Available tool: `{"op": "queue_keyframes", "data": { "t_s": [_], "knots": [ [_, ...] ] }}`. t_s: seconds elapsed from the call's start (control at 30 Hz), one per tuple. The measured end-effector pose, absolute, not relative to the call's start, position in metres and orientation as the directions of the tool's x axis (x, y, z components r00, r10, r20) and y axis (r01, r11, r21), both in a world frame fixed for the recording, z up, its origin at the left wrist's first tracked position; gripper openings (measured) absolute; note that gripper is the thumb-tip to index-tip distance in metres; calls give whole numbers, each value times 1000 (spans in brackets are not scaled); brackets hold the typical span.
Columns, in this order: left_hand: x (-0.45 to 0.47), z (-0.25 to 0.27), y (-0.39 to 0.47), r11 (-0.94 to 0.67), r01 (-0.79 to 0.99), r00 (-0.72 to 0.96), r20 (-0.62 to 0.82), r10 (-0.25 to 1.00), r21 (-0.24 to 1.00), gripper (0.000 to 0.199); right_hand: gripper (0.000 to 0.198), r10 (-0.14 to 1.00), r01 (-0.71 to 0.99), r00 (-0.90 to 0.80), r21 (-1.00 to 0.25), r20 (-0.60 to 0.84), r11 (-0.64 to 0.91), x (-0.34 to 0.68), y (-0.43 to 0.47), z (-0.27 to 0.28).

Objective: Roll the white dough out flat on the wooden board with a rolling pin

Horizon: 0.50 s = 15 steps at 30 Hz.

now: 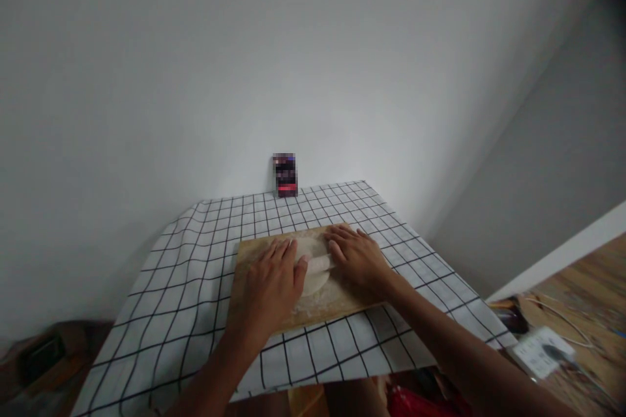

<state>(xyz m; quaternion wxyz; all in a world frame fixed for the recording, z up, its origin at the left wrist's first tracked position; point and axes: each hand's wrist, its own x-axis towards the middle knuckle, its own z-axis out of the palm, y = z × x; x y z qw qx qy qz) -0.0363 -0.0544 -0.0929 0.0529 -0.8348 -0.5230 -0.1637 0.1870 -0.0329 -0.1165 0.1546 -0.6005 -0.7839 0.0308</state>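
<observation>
A pale rolling pin [319, 264] lies across a flattened round of dough [315, 285], which is on a floured wooden board [252, 249]. My left hand [274, 277] rests palm down over the left end of the pin, fingers stretched forward and thumb out to the side. Over the pin's right end lies my right hand [359, 257], likewise flat with its fingers extended. Only the middle of the pin shows between the hands; its ends are hidden beneath them. Part of the dough is covered by the hands too.
A white checked cloth [195, 260] covers the table under the board. At the back, a small dark, pixelated object [286, 175] stands against the wall [313, 65]. To the lower right, a white power strip [542, 350] with a plugged-in cable is on the wooden floor [596, 280].
</observation>
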Motion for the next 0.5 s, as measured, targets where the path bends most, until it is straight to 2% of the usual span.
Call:
{"op": "queue_keyframes", "data": {
  "t_s": [0.17,0.3,0.4,0.5],
  "knots": [
    [-35,-85,-20,-359,929,319,290,902,95,42,50,959,933,-254,-229,128,278,182,20,-105],
    [-40,-91,13,-295,948,256,261,931,121,50,48,958,933,-273,-222,82,285,176,56,-102],
    [-45,-97,31,-245,958,217,177,960,151,57,44,960,935,-273,-219,62,280,172,73,-103],
    [-49,-100,39,-234,958,215,125,969,167,53,43,960,936,-274,-215,56,280,171,77,-105]
  ]
}}
